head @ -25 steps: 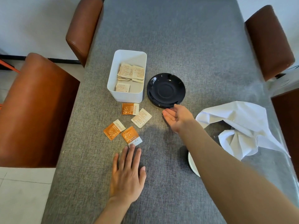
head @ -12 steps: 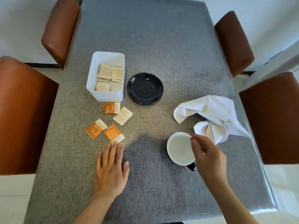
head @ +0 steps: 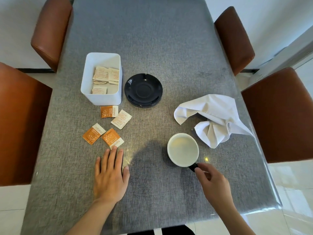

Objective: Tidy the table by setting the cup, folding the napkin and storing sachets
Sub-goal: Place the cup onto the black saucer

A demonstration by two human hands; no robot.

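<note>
A white cup (head: 183, 149) with a black handle stands upright on the grey table, in front of the crumpled white napkin (head: 211, 116). My right hand (head: 212, 181) sits just behind the cup and its fingertips pinch the black handle. The black saucer (head: 143, 89) lies bare beside the white box (head: 101, 99), which holds several pale sachets. Several loose sachets lie in front of the box, three orange (head: 109, 111) and one pale (head: 121, 119). My left hand (head: 110, 177) rests flat on the table, with its fingertips at the nearest orange sachet (head: 112, 138).
Brown padded chairs stand at both long sides of the table, two on the left (head: 22, 122) and two on the right (head: 281, 116). The table's near edge (head: 169, 226) runs just below my forearms.
My right hand drew back from the saucer to the cup, first over its rim, now at its handle. The view swung right and down. My left hand has stayed flat.
</note>
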